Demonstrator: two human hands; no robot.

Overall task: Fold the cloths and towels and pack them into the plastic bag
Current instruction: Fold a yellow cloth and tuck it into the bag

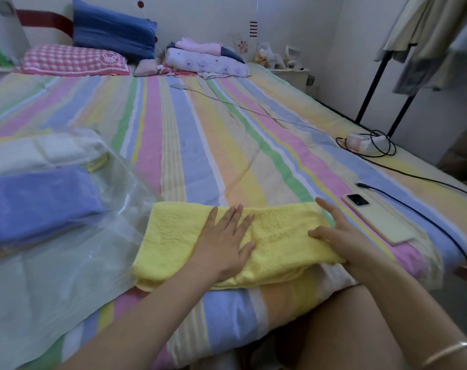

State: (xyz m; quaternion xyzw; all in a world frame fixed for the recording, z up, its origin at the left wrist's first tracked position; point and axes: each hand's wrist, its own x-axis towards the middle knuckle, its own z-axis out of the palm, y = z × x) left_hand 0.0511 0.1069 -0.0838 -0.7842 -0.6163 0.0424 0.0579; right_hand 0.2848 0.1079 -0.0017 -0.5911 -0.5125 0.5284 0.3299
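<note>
The fluffy yellow terry towel (173, 236) lay folded into a long band at the near edge of the striped pastel bed (227, 142), right in front of me. My left hand (224, 241) rested flat on the towel's middle with the fingers straight and spread. My right hand (336, 233) lay open on its right end, fingers reaching over the far corner. Neither hand gripped anything.

To the left of the towel, touching its left end, was the clear plastic bag (66, 263). A folded blue cloth (40, 201) and, beyond it, a folded cream-white towel (40, 153) seemed to sit under the film, though glare made that hard to confirm. Just right of the towel lay a pale flat phone (379, 220).

I judged the step to be smoothing before the next fold. To do it well, I needed to press out trapped air from the middle outwards and keep the long edges lined up. Then I should bring one end squarely over the other so the bundle matched the packed pieces. The thick pile would spring back, so firm flat palms would serve better than fingertips.
</note>
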